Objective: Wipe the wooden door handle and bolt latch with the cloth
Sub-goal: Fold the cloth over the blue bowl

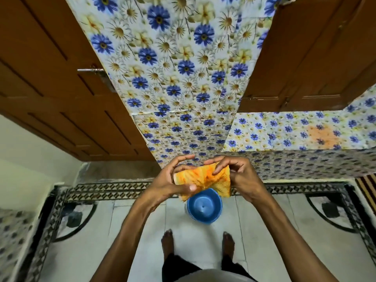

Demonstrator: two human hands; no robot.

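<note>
Gripping an orange cloth point(203, 178) between left hand point(171, 184) and right hand point(240, 178), above a blue bowl point(204, 206) on the floor. Hanging well apart, up left: the bolt latch point(91, 70) on the wooden door point(50, 78).

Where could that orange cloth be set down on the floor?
Bare pale tiles lie left and right of the blue bowl, inside the patterned border strip. It is crowded straight below both hands holding the cloth, where the bowl and the feet stand.
</note>
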